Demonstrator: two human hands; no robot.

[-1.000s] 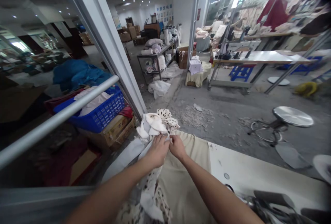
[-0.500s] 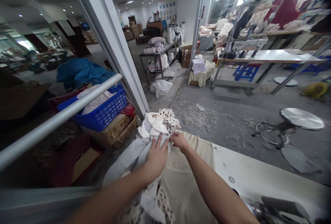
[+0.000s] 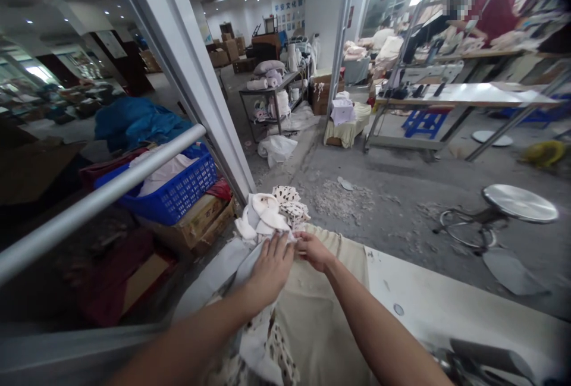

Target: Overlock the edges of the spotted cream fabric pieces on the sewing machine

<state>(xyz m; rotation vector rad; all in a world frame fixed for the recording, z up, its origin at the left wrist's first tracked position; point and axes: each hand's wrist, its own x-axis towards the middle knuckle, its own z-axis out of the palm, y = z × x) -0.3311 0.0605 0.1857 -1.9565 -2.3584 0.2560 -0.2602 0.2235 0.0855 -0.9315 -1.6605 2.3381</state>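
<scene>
My left hand (image 3: 271,267) lies flat, fingers stretched out, on a pale grey-white piece of fabric (image 3: 247,270). Just right of its fingertips, my right hand (image 3: 313,250) pinches the fabric's edge between thumb and fingers. Beyond both hands is a bunched white fluffy fabric piece (image 3: 267,210), next to cream cloth with dark spots (image 3: 289,201). More of the spotted cloth (image 3: 282,347) hangs below my left forearm. A beige cloth (image 3: 328,308) covers the table under my right arm.
The white tabletop (image 3: 401,279) extends right, with a dark machine part (image 3: 491,356) at its near edge. At left are a metal rail (image 3: 102,195) and a blue basket (image 3: 178,190) on cartons. A round stool (image 3: 520,203) stands at right. Farther back, a person (image 3: 428,32) leans over a worktable.
My left fingers have drawn closer together. My right hand has turned slightly, its fingers reaching more toward the left hand. In the background, the person has leaned to the right.
</scene>
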